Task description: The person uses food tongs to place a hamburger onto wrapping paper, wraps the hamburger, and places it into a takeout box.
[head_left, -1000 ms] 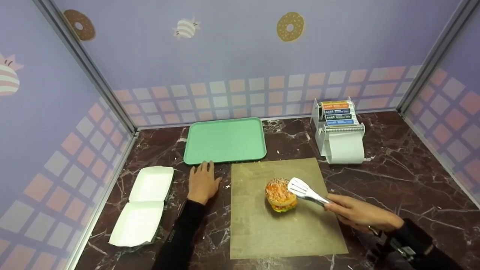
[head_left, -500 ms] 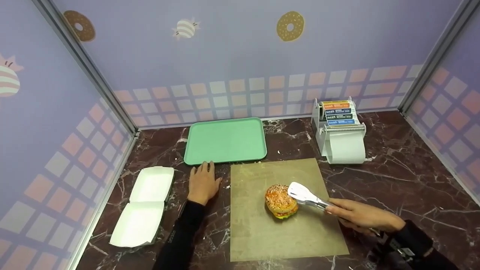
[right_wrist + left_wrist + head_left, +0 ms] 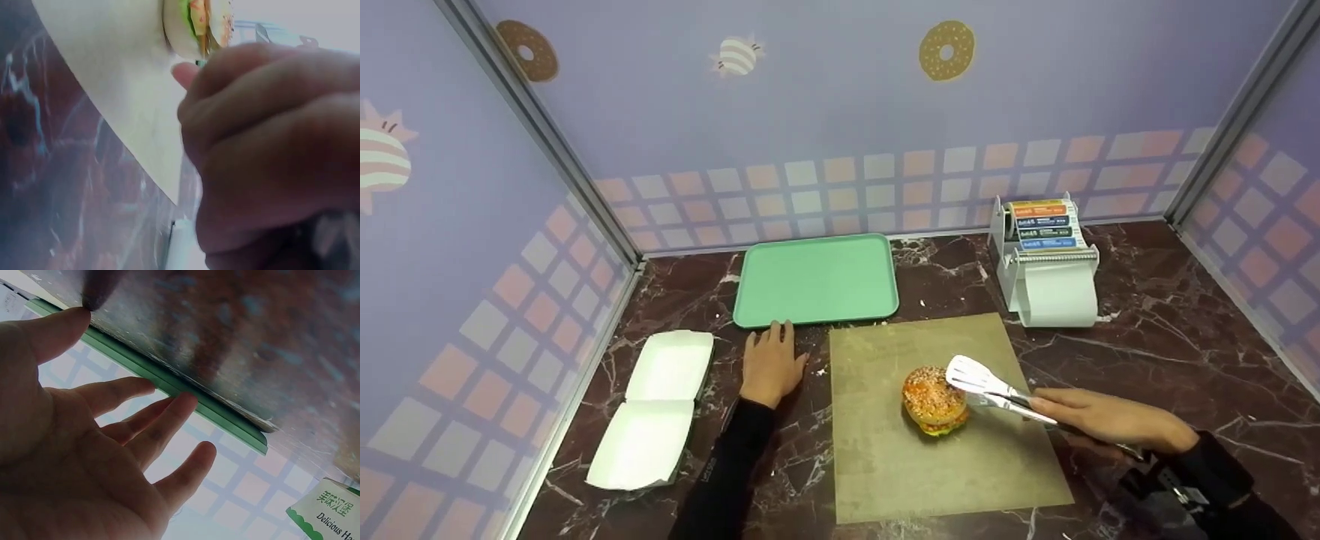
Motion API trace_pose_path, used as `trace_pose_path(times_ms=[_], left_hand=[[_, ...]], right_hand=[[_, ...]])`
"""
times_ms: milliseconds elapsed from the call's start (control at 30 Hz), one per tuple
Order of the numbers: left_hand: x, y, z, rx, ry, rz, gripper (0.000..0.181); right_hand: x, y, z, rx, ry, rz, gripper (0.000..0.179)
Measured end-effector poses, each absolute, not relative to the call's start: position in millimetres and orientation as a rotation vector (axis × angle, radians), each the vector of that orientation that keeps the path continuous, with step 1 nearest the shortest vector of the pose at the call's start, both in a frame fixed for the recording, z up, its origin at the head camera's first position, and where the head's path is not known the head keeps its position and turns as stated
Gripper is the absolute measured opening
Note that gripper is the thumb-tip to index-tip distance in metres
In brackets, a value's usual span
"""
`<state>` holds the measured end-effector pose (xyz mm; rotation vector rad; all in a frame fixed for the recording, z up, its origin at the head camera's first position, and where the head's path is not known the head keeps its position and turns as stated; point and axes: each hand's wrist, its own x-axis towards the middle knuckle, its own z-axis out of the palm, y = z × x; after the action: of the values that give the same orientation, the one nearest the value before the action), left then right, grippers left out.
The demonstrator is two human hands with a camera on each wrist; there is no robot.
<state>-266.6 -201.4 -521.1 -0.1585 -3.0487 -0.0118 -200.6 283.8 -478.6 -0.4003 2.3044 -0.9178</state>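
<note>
My right hand (image 3: 1110,416) grips a pair of metal tongs (image 3: 1005,400) with a slotted upper blade. The arms of the tongs stand apart at the right side of a sesame-bun hamburger (image 3: 934,401), the upper blade beside or over the bun's edge. Whether the lower arm touches the burger cannot be told. Under the burger lies a brown paper sheet (image 3: 885,472). My left hand (image 3: 771,367) rests palm down, fingers spread and holding nothing, its fingertips at the front edge of a green tray (image 3: 817,281). In the right wrist view, curled fingers (image 3: 270,124) hide most of the tongs.
Left of my left hand lies a white clamshell box (image 3: 660,409) with its lid folded back. A dispenser (image 3: 1044,262) with a white roll and coloured labels stands at the back right. Purple walls (image 3: 840,97) close in the marble counter (image 3: 1162,360).
The burger has come down from a tilted pose to lie flatter on the sheet. The arms of the tongs have spread apart. My left hand stays put; the view has shifted slightly.
</note>
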Motion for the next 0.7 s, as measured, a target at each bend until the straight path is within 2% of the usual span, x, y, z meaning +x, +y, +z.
trace_pose_path(times_ms=[267,533,700], left_hand=[[-268.0,-197.0,-518.0,-0.177,-3.060,-0.018,0.066],[-262.7,-171.7,-517.1,-0.765,-3.079,-0.332,0.059],[-256.3,-165.0,-518.7,-0.815,-3.181,-0.292,0.073]], right_hand=[[-197.1,294.1,-481.8,-0.376,2.241,-1.010,0.072],[-196.7,298.2,-487.8,-0.371,2.105,-1.085,0.067],[-194.8,299.3,-489.0,-0.334,2.057,-1.093,0.074]])
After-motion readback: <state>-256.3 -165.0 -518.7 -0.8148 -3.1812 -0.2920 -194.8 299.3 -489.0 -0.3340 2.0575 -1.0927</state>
